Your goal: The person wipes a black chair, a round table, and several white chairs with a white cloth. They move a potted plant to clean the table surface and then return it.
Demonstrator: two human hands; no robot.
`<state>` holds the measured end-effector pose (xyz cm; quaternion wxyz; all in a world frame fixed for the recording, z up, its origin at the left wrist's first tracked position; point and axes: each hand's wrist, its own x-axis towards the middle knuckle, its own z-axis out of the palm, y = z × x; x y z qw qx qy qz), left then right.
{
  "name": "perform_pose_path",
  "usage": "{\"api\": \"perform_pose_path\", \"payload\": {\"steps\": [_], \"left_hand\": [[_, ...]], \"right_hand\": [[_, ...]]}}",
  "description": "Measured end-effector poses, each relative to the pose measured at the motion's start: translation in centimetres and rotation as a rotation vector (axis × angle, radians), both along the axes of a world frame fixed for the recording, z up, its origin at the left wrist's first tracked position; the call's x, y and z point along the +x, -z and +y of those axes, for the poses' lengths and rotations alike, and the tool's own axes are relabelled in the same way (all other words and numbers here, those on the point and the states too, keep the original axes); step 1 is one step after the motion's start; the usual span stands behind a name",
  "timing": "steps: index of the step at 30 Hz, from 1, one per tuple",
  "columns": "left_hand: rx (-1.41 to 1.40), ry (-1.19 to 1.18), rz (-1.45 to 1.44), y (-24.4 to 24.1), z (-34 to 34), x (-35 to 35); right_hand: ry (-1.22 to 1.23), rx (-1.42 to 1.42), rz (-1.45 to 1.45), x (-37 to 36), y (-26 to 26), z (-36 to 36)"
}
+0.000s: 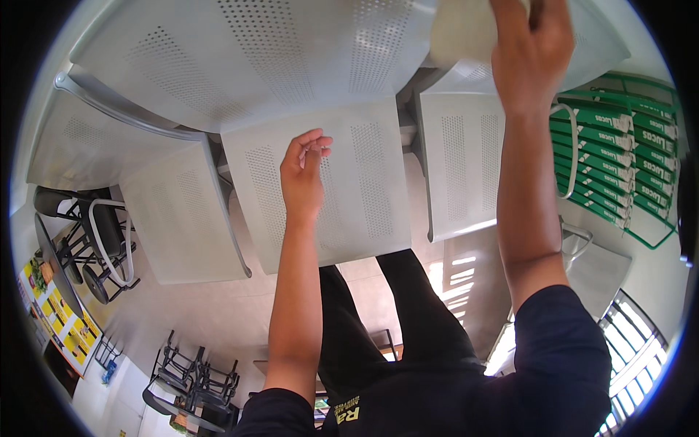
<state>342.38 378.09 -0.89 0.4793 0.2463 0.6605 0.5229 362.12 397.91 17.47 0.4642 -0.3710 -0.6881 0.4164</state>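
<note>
At the top of the view my right hand (pixel 532 60) grips a cream cloth (pixel 461 33), which lies against the upper backrest (pixel 327 49) of a perforated grey metal bench. My fingertips there are cut off by the picture's edge. My left hand (pixel 303 172) hovers over the middle seat (pixel 338 218), its fingers loosely curled around nothing. Rows of small holes run through the seat and the backrest. Two more seats of the same kind flank it, a left seat (pixel 164 218) and a right seat (pixel 464 158).
A curved metal armrest (pixel 131 117) divides the left and middle places. On the right stands a green wire rack (pixel 617 158) of green boxes bearing writing. Black chairs (pixel 101 235) and stacked black stools (pixel 191 371) are at the left. Barred light (pixel 633 338) enters lower right.
</note>
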Motion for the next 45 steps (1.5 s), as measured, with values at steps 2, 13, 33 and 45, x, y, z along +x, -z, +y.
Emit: {"api": "perform_pose_path", "payload": {"steps": [2, 13, 33, 45], "left_hand": [[0.014, 0.013, 0.026, 0.8, -0.2, 0.1], [0.005, 0.189, -0.087, 3.6, -1.7, 2.5], [-0.094, 0.184, -0.155, 6.9, -9.5, -9.3], [-0.113, -0.04, -0.219, 5.7, -11.8, -17.7]], "right_hand": [[0.039, 0.294, -0.018, -1.1, 0.0, 2.0], [0.278, 0.548, -0.499, -5.0, 23.0, -2.5], [0.647, -0.039, -1.231, -11.5, 41.2, -9.3], [0.091, -0.01, -1.087, -33.2, 36.9, -19.6]]}}
